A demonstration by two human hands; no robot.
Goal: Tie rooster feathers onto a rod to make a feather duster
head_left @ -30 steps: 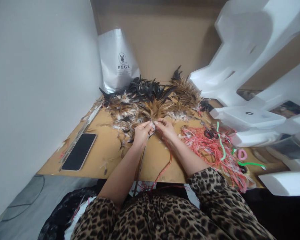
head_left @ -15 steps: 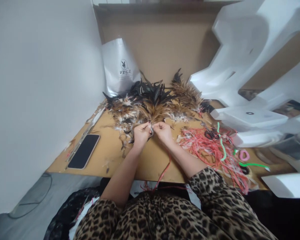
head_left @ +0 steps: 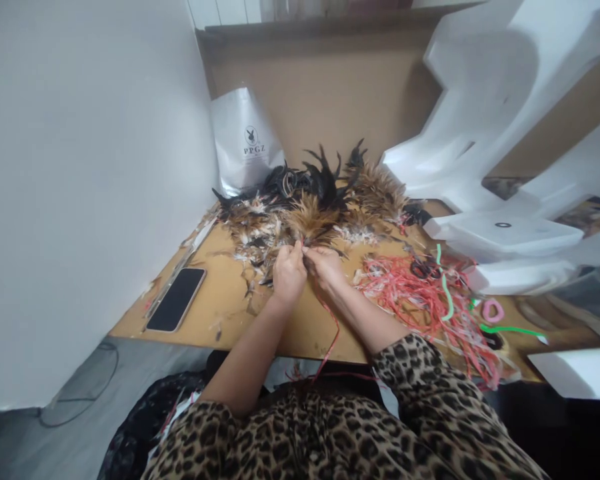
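Head camera view, as if from beside the worker: a feather bunch (head_left: 309, 212) fans out just beyond the fingertips, its base pinched in the left hand (head_left: 289, 273). The right hand (head_left: 327, 268) has its fingertips closed at that same base; whether on stems or string, I can't tell. Red string (head_left: 337, 328) trails below the right fingers. I'd expect the bunch to be light, soft, easily crushed, best held by its stem ends.
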